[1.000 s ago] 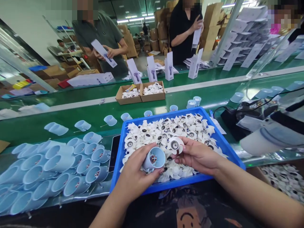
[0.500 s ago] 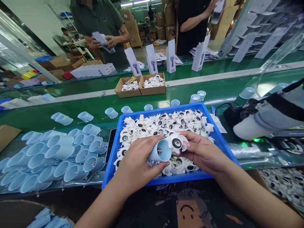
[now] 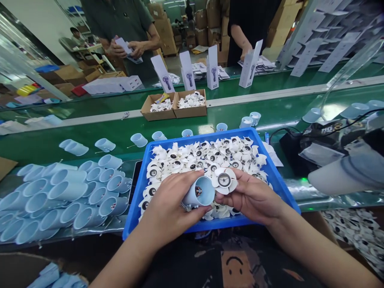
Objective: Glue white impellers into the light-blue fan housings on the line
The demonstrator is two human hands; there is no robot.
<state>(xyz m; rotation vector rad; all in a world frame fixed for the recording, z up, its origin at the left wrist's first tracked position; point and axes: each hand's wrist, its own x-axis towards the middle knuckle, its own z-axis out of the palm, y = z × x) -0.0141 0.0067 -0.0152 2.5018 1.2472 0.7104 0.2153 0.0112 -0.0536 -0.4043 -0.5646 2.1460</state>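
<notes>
Left hand [image 3: 171,199] wrapped round blue cup [image 3: 206,191], right hand [image 3: 255,197] pinching white impeller [image 3: 223,180], seemingly by its edge

Green bench [image 3: 126,126] with tray [image 3: 285,199], blue cups [image 3: 69,190]

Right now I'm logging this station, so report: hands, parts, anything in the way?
Left hand gripping blue cylinder, mouth in view. Right hand holding white fan wheel beside that mouth. No obstruction visible between them; loaded blue tray underneath.
</notes>
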